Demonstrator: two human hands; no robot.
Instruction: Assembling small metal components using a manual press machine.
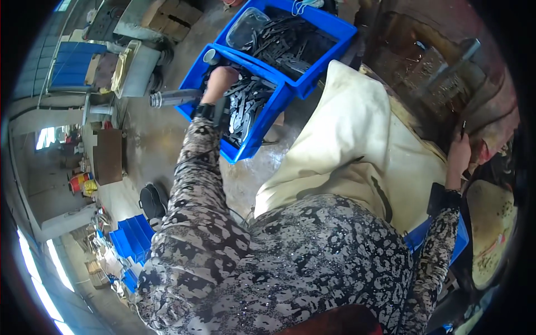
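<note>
My left hand [221, 81] is over the left part of the nearer blue bin [249, 149], among flat, dark metal strips [245, 109]. Its fingers point down and away, so their grip is hidden. Beside it are a small pale cup [211, 56] at the bin's corner and a clear bottle-like container [174, 98] by the left rim. Far to the right, my right hand [459, 154] has its fingers closed round a small, dark, narrow piece [463, 127], next to a brown, grimy work surface. A cream apron [352, 117] covers my lap.
Behind the nearer bin stands a second blue bin [304, 89] of dark strips, with a clear plastic tub [247, 28] inside. At the right, a metal bar [455, 61] juts over the grimy machine bed [427, 84]. A black bag-like object [153, 200] and blue crates [133, 239] lie left.
</note>
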